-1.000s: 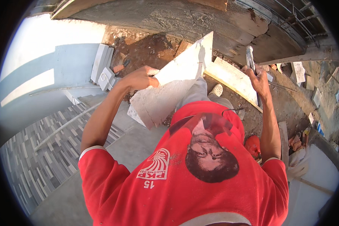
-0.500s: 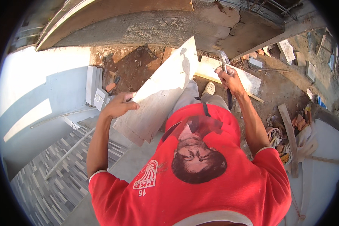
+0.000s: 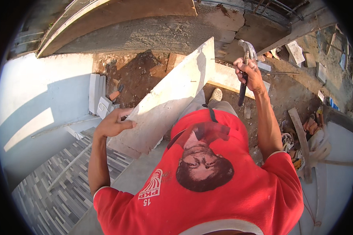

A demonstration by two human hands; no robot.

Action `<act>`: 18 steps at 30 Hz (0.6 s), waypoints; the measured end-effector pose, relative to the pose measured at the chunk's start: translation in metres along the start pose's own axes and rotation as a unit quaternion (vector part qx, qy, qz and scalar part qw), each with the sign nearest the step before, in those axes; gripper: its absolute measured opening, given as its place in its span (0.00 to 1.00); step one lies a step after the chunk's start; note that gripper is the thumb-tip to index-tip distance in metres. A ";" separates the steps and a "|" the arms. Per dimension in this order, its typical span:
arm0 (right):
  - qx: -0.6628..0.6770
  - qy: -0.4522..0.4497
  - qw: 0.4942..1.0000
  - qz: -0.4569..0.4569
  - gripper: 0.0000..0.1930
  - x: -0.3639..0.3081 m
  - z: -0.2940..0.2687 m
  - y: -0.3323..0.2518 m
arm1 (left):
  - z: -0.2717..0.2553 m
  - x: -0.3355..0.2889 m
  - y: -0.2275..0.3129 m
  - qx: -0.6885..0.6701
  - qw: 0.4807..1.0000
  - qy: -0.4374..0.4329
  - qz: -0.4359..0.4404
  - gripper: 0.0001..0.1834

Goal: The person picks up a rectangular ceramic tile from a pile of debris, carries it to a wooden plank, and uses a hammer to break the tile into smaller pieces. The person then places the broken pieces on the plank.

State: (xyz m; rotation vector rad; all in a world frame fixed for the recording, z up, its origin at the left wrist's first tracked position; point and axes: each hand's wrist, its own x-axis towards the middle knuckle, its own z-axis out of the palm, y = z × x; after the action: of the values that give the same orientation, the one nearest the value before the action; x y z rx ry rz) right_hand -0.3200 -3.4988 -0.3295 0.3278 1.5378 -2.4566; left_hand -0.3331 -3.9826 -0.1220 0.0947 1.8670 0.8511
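A long, pale, worn board (image 3: pixel 166 100) slants across in front of me, its far end up and to the right. My left hand (image 3: pixel 113 125) is closed on the board's left edge, thumb on the face. What looks like a small nail (image 3: pixel 193 81) sticks out of the sunlit part of the face. To the right of the board, my right hand (image 3: pixel 252 76) grips a claw hammer (image 3: pixel 242 93) by its dark handle, the metal head up and away from me. The hammer stays apart from the board; a dark shadow falls across the board's far end.
Another pale plank (image 3: pixel 227 78) lies on the dirt beyond my shoe (image 3: pixel 216 94). White slabs (image 3: pixel 95 94) lean by the white wall at left. Rubble and a wooden strip (image 3: pixel 300 131) lie at right. A concrete wall (image 3: pixel 153 37) runs along the far side.
My right hand has moved right with the hammer, farther from my left hand. My left hand has come left and nearer, and the board has tilted to a flatter slant.
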 end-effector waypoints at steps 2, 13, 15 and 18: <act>-0.052 0.006 0.998 0.021 0.16 0.010 0.007 0.008 | 0.000 -0.004 0.007 -0.007 1.000 0.006 0.003 0.25; -0.280 -0.042 0.954 0.099 0.26 0.021 0.087 0.084 | 0.006 -0.010 0.017 -0.016 1.000 0.020 0.001 0.24; -0.307 -0.031 0.948 0.078 0.25 0.022 0.093 0.090 | 0.010 -0.015 0.007 -0.044 0.999 0.026 -0.001 0.24; -0.329 0.001 0.942 0.061 0.24 0.027 0.105 0.101 | 0.018 -0.020 -0.011 -0.063 0.997 0.043 -0.004 0.25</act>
State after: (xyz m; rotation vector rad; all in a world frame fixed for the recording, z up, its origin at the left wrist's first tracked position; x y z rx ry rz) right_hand -0.3219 -3.6384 -0.3785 0.2840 2.1397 -1.7098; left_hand -0.3054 -3.9904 -0.1168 -0.0274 1.8865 0.9788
